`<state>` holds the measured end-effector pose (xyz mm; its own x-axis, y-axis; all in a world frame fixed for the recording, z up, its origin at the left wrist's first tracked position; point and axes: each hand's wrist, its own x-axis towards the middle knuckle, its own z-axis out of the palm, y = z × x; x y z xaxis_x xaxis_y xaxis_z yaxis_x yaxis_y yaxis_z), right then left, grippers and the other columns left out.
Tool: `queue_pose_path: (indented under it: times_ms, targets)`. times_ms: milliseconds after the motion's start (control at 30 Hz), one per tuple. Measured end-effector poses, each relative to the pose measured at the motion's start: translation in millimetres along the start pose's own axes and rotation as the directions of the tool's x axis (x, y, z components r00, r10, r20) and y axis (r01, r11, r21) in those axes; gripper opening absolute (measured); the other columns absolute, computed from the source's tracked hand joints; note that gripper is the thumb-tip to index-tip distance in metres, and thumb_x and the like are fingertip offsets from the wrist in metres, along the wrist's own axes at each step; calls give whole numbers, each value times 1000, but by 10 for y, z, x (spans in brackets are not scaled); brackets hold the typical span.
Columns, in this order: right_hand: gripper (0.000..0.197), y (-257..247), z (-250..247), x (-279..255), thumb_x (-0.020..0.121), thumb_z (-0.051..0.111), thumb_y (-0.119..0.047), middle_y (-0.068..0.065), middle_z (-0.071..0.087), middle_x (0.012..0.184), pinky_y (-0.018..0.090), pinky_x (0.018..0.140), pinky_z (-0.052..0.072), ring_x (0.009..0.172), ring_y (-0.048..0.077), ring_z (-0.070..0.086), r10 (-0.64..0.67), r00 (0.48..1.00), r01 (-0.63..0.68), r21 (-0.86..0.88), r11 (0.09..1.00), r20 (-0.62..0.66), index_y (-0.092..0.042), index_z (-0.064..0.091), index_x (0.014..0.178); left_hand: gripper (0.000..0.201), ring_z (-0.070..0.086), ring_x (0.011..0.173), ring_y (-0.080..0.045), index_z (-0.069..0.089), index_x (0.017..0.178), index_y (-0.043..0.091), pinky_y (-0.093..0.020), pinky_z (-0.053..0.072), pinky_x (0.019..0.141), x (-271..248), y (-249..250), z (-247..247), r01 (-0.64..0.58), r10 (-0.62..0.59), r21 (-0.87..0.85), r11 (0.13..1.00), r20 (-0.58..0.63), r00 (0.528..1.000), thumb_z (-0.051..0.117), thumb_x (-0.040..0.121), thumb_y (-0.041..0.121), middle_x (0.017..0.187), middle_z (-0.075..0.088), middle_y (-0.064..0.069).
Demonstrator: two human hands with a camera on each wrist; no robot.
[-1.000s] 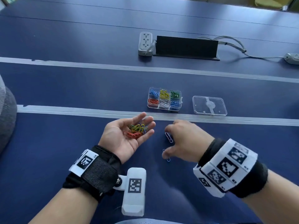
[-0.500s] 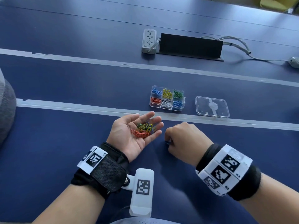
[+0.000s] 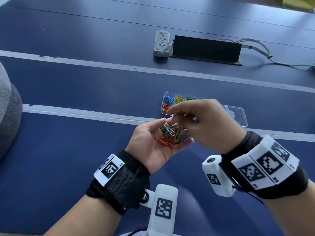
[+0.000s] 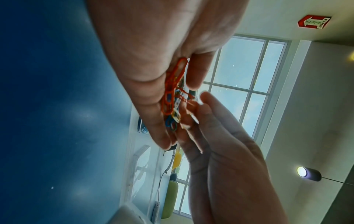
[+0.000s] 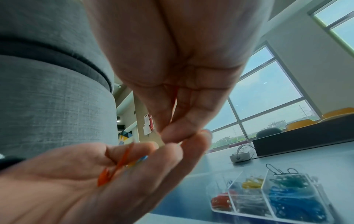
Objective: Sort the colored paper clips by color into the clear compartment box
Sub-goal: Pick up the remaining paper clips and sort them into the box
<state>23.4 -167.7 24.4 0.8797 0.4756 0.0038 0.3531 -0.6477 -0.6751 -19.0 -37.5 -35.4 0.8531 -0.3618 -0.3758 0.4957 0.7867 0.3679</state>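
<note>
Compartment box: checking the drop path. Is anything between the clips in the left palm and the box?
Nothing visible does. The compartment box stands open beyond the left hand, its lid flat on the table to its right. Only the right hand, over the clips, overlaps it in the head view.

Black mesh wristbands; white blocks with black square markers; white wrist cameras.
</note>
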Motion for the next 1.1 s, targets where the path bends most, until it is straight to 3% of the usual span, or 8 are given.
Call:
queue_pose_path:
  times_ms: [133, 267, 467, 600, 767, 833, 967, 1100]
  targets:
    - [24, 75, -114, -5, 84, 59, -2, -6, 71, 79, 10, 66, 50, 67, 5, 66, -9, 998, 10, 19, 1000, -57, -20, 73, 92, 50, 63, 104, -34, 57, 125, -2, -47, 48, 93, 13, 21, -6, 2, -3, -19, 1000, -8, 1000, 45, 82, 20, 127, 61, -21]
    - [23, 98, -146, -8, 85, 62, -16, -15, 59, 75, 9, 63, 38, 65, -2, 53, -25, 994, 48, -221, 974, 104, -31, 72, 98, 48, 61, 108, -32, 60, 124, -4, -49, 42, 102, 18, 17, -10, -8, 9, -26, 1000, 12, 1000, 39, 86, 17, 124, 63, -20]
    - [23, 101, -57, 16, 87, 58, -20, -7, 56, 84, 33, 75, 48, 74, 10, 47, -31, 979, 95, -320, 943, 200, -35, 69, 101, 46, 51, 113, -31, 60, 121, -6, -49, 44, 99, 28, 5, -8, -23, 22, -80, 997, -14, 1000, 37, 86, 13, 122, 60, -21]
    - [11, 130, -65, 34, 79, 67, -16, -11, 55, 75, 23, 67, 42, 63, -1, 46, -76, 989, 105, -251, 962, 125, -24, 72, 86, 53, 48, 122, -31, 49, 133, -4, -48, 39, 105, 12, 22, -7, -13, 12, -95, 995, -18, 1000, 34, 86, 13, 138, 51, -22]
    - [5, 127, -142, 22, 75, 72, -12, -18, 63, 65, 6, 61, 39, 61, -6, 56, -15, 993, 19, -27, 999, 120, -17, 72, 76, 58, 63, 101, -25, 47, 134, -4, -40, 48, 94, -6, 29, 16, -24, 23, -81, 996, -10, 1000, 35, 78, 4, 127, 62, -17]
    - [7, 142, -152, 24, 74, 74, -10, -15, 68, 67, 8, 63, 43, 62, -4, 60, -6, 995, -1, 74, 997, 95, -17, 72, 74, 58, 62, 103, -27, 46, 135, -4, -40, 48, 94, -3, 21, 26, -33, 32, -86, 996, -16, 999, 34, 79, 1, 127, 61, -18]
    - [8, 147, -127, 25, 75, 74, -12, -5, 73, 76, 34, 74, 56, 67, 12, 69, 16, 1000, -13, 158, 987, -20, -20, 70, 74, 62, 64, 102, -30, 51, 131, -4, -42, 47, 96, 0, 5, 65, -34, 33, -105, 994, -14, 999, 29, 73, -2, 121, 62, -22]
    - [10, 95, -113, 13, 78, 71, -9, -8, 71, 75, 30, 69, 56, 65, 9, 66, -13, 996, 32, 211, 977, -89, -19, 69, 76, 62, 68, 91, -33, 61, 115, -8, -49, 48, 94, -9, -13, 73, -57, 56, -136, 989, -12, 998, 24, 66, -4, 102, 66, -23]
